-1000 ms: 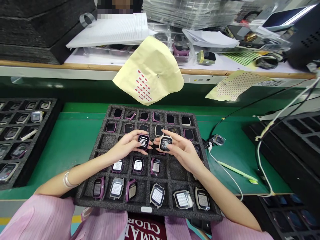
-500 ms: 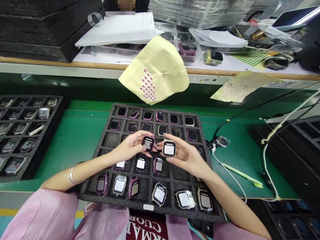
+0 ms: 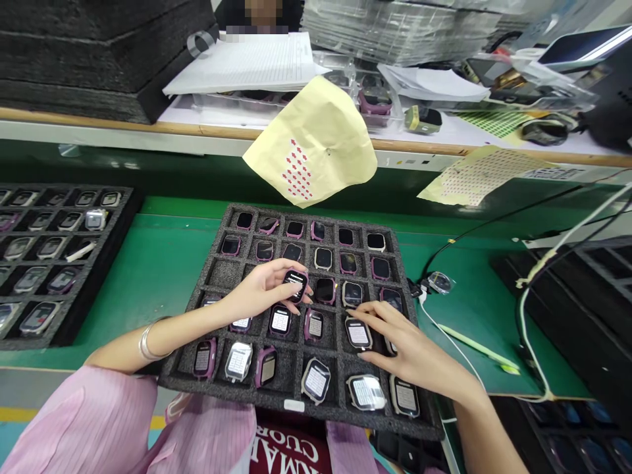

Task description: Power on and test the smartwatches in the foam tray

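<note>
My left hand (image 3: pixel 269 286) pinches a purple-cased smartwatch (image 3: pixel 295 286) by its edges above the black foam tray (image 3: pixel 224 273); its dark screen shows white text. My right hand (image 3: pixel 399 342) is over the tray's right part, thumb and fingers spread around a pale-cased smartwatch (image 3: pixel 358 333) that sits in a compartment with its white screen lit. Fingertips lie close to the upper and lower edges of that watch. Other watches, purple and pale, fill most compartments; the front ones have lit screens, the back ones dark.
Another foam tray of watches (image 3: pixel 64 263) stands at the left. A shelf edge (image 3: pixel 207 131) runs across the back, with yellow sticker sheets (image 3: pixel 336 145) hanging from it. On the right are a white cable (image 3: pixel 459 355), a light green stick (image 3: pixel 478 347) and dark trays (image 3: pixel 582 309).
My right hand has moved right and down, setting the pale watch into a tray compartment and loosening its fingers. My left hand still holds the purple watch in nearly the same spot.
</note>
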`<state>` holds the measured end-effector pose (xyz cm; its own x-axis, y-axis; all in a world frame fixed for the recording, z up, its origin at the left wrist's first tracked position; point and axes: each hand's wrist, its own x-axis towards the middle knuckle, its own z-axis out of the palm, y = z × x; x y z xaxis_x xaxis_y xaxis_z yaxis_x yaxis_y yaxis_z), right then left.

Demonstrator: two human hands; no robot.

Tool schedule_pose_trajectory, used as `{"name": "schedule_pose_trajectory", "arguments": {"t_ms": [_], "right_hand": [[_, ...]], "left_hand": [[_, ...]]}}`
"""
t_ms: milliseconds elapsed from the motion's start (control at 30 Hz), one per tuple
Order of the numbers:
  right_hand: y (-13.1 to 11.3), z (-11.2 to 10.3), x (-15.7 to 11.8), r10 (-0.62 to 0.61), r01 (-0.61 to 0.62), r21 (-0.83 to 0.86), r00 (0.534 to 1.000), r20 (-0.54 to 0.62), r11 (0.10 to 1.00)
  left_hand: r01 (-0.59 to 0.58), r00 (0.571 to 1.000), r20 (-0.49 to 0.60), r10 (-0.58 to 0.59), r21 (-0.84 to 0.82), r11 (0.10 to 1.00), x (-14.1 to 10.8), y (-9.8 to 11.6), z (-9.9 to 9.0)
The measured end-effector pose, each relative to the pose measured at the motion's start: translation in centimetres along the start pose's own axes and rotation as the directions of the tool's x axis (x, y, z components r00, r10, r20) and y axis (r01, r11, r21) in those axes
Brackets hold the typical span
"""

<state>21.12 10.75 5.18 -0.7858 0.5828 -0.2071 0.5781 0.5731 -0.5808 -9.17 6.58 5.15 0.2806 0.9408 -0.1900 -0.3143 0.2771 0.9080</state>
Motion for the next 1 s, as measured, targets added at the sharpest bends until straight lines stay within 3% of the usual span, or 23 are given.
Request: {"name": "schedule_pose_trajectory", "arguments": {"t_ms": [100,200,333,500,600,733,833,900,1000], "right_hand": [[1.3,-0.6,-0.5,0.024,-0.045,-0.116,0.984,-0.176,0.992],[3.3,-0.7,-0.3,0.119,-0.221,-0.246,0.921,-0.37,0.944],[5.0,0.9,0.6,0.166,-0.312,-0.283,0.883,-0.439,0.907],[5.5,2.1,1.1,0.208,-0.365,-0.208,0.82,-0.533,0.907],[5.6,2.1,1.1,0.251,-0.379,-0.121,0.788,-0.563,0.918],[5.6,1.9,1.1,0.299,-0.364,-0.014,0.787,-0.54,0.931],[5.0,1.7,1.0,0.341,-0.271,0.208,0.784,-0.519,0.94],[4.2,1.4,1.0,0.404,-0.15,0.471,0.765,-0.502,0.869],[3.1,0.7,1.0,0.534,-0.007,0.774,0.728,-0.43,0.633]], "left_hand": [[-0.005,1.0,0.009,0.005,-0.003,1.0,-0.3,-0.1,-0.1],[-0.021,1.0,0.007,0.02,0.035,0.999,-0.9,-0.3,-0.7],[-0.033,0.998,-0.048,0.038,0.107,0.994,-2.1,-0.1,-2.2],[-0.048,0.98,-0.187,0.072,0.132,0.99,-2.7,0.7,-3.2],[-0.086,0.968,-0.222,0.118,0.146,0.986,-2.4,0.9,-2.9],[-0.098,0.977,-0.175,0.125,0.154,0.983,-2.5,0.6,-3.0],[-0.073,0.985,-0.133,0.11,0.258,0.963,-3.0,0.2,-4.0],[-0.05,0.976,-0.173,0.131,0.405,0.913,-3.5,-0.2,-5.2],[0.018,0.951,-0.245,0.186,0.648,0.761,-4.6,-0.7,-7.7]]}}
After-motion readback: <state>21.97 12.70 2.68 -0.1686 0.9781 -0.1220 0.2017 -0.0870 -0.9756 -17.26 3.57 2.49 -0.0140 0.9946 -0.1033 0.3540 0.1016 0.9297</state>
